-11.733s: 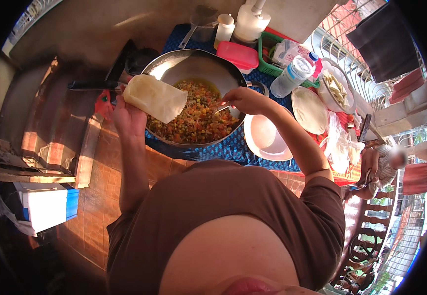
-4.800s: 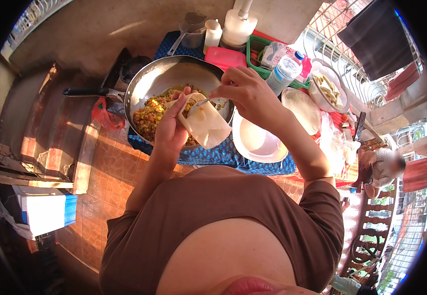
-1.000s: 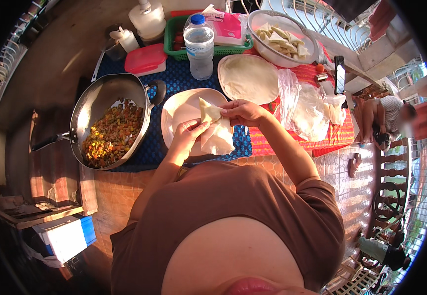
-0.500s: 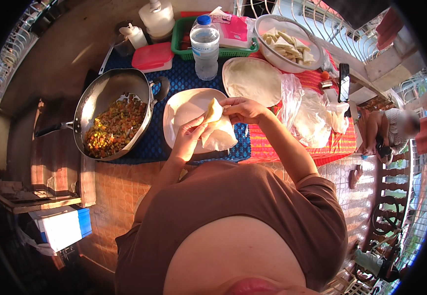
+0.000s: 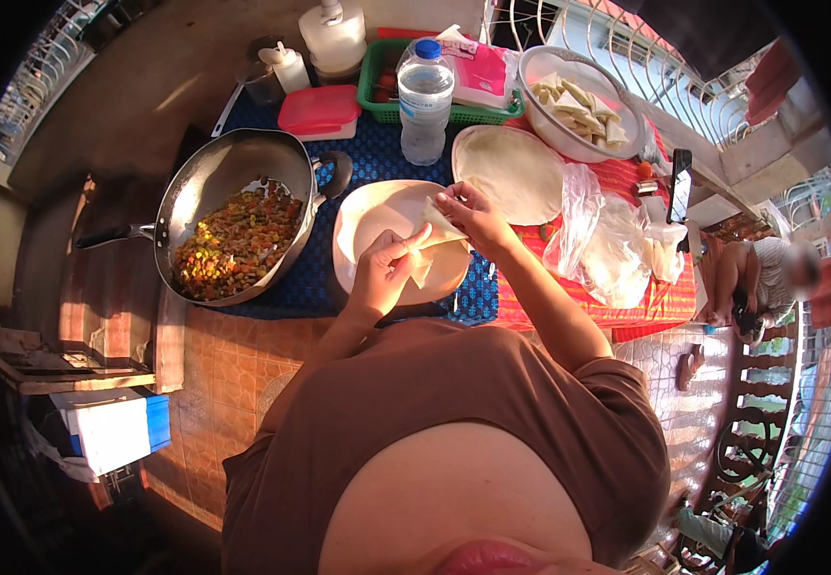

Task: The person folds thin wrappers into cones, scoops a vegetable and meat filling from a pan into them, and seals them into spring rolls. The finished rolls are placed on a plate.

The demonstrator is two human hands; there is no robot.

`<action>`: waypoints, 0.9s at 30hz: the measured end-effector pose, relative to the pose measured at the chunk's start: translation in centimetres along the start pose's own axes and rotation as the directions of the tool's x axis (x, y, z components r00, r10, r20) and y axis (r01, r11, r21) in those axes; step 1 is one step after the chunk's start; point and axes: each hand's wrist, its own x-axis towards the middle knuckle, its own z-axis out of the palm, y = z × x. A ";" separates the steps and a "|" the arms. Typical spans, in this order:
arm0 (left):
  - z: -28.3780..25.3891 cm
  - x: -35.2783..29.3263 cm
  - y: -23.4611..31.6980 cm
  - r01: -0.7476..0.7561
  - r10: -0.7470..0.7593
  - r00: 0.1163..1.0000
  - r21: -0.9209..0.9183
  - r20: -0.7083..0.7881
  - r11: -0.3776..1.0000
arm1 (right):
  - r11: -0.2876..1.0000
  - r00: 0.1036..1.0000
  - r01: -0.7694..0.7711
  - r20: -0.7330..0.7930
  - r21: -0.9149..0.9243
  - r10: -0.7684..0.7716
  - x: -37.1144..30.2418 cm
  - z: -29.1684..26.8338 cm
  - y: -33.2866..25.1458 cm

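Observation:
Between both hands, above a pale squarish plate (image 5: pixel 356 225), is a thin pastry wrapper (image 5: pixel 438 228) folded into a triangle. My left hand (image 5: pixel 384 276) is closed on its near left corner, with a loose flap hanging beneath. The fingers of my right hand (image 5: pixel 476 216) pinch its upper right side. Whether filling lies inside the folds is hidden. A deep pan (image 5: pixel 233 151) at the left holds a cooked filling of diced vegetables (image 5: pixel 233 240). Just beyond my right hand, flat round wrappers (image 5: pixel 508 172) lie on another plate.
At the back right, a clear bowl (image 5: pixel 542 67) holds several folded triangles (image 5: pixel 580 105). A water bottle (image 5: pixel 425 105) stands before a green basket (image 5: pixel 380 107). Crumpled plastic bags (image 5: pixel 616 249), an upright phone (image 5: pixel 681 187) and a pink-lidded container (image 5: pixel 319 110) are also on the table. A person (image 5: pixel 760 268) sits far right.
The wrapper's long hanging flap has been folded up, leaving a flatter, broader triangle with a smaller flap. My right hand has turned over its upper side. The whole view has shifted slightly.

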 end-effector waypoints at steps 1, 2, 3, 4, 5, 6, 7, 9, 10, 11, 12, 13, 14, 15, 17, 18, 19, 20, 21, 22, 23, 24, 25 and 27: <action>-0.1 0.0 -0.4 -0.009 0.009 1.000 -0.016 -0.022 1.000 | 0.999 0.999 -0.039 0.023 -0.004 0.039 -0.2 0.1 -0.5; -0.2 0.1 -1.2 -0.019 0.018 0.999 -0.032 -0.044 0.999 | 0.997 0.996 -0.078 0.045 -0.009 0.078 -0.5 0.3 -1.0; -0.3 0.2 -1.2 -0.030 0.026 0.998 -0.051 -0.064 0.998 | 1.000 0.998 0.030 0.058 -0.009 -0.030 -1.2 1.8 -1.8; -0.3 0.2 -1.0 0.033 -0.045 0.996 -0.163 -0.072 0.986 | 0.997 0.993 0.079 0.092 -0.024 -0.076 -1.3 1.9 -2.1; -0.3 0.0 -0.7 0.094 -0.118 0.990 -0.273 -0.072 0.957 | 0.991 0.985 0.127 0.126 -0.037 -0.121 -1.4 2.0 -2.3; -0.4 -0.1 -0.3 0.152 -0.188 0.980 -0.378 -0.061 0.913 | 0.983 0.973 0.177 0.159 -0.047 -0.168 -1.5 2.0 -2.5; -0.5 0.0 -0.3 0.155 -0.182 0.983 -0.421 -0.026 0.894 | 0.982 0.973 0.178 0.158 -0.062 -0.167 -1.7 2.2 -2.8; -0.7 0.3 -0.2 0.164 -0.164 0.985 -0.503 0.044 0.848 | 0.979 0.974 0.181 0.156 -0.093 -0.166 -1.8 2.6 -3.4; -0.9 0.4 0.0 0.192 -0.181 0.981 -0.520 0.073 0.832 | 0.976 0.967 0.201 0.179 -0.084 -0.184 -1.9 2.6 -3.4; -1.1 0.5 0.3 0.220 -0.196 0.975 -0.536 0.102 0.815 | 0.972 0.958 0.221 0.202 -0.074 -0.202 -1.9 2.7 -3.4; -1.4 0.6 0.5 0.246 -0.211 0.969 -0.553 0.128 0.796 | 0.969 0.949 0.239 0.228 -0.067 -0.218 -2.0 2.9 -3.4; -1.5 0.7 0.2 0.226 -0.184 0.974 -0.539 0.132 0.811 | 0.963 0.949 0.253 0.216 -0.086 -0.230 -2.1 3.0 -3.3; -1.6 0.7 -0.4 0.205 -0.157 0.978 -0.525 0.135 0.826 | 0.958 0.948 0.267 0.206 -0.106 -0.242 -2.2 3.2 -3.3; -1.7 0.7 -0.7 0.184 -0.131 0.982 -0.510 0.138 0.840 | 0.952 0.947 0.281 0.197 -0.124 -0.254 -2.2 3.3 -3.2; -2.1 0.7 -0.9 0.191 -0.126 0.978 -0.475 0.166 0.859 | 0.950 0.939 0.301 0.201 -0.078 -0.281 -2.2 3.7 -3.1; -2.3 0.8 -1.0 0.195 -0.124 0.976 -0.456 0.181 0.869 | 0.949 0.934 0.311 0.202 -0.054 -0.295 -2.1 3.9 -3.1; -2.4 0.8 -1.0 0.187 -0.121 0.977 -0.438 0.174 0.879 | 0.943 0.925 0.331 0.215 -0.043 -0.315 -2.1 4.1 -3.2; -2.4 0.8 -1.1 0.179 -0.117 0.979 -0.421 0.168 0.890 | 0.936 0.915 0.350 0.227 -0.033 -0.334 -2.1 4.4 -3.5; -2.4 0.8 -0.9 0.172 -0.114 0.980 -0.401 0.164 0.900 | 0.929 0.905 0.369 0.236 -0.021 -0.354 -2.1 4.6 -3.5; -2.5 0.9 -0.8 0.145 -0.099 0.985 -0.353 0.144 0.924 | 0.915 0.905 0.393 0.212 -0.093 -0.368 -2.1 4.6 -3.3; -2.5 1.2 -0.5 0.118 -0.083 0.989 -0.303 0.124 0.946 | 0.896 0.905 0.413 0.189 -0.165 -0.382 -1.9 4.5 -2.8; -2.4 1.4 -0.3 0.091 -0.067 0.992 -0.252 0.103 0.963 | 0.873 0.902 0.427 0.170 -0.236 -0.396 -1.9 4.7 -2.5; -2.1 1.5 -0.5 0.069 -0.051 0.996 -0.286 0.069 0.956 | 0.855 0.911 0.411 0.107 -0.316 -0.398 -2.0 5.1 -2.3; -1.2 1.5 -0.9 0.020 -0.023 1.000 -0.352 -0.003 0.936 | 0.720 0.858 0.478 0.092 -0.503 -0.505 -1.9 5.6 -2.3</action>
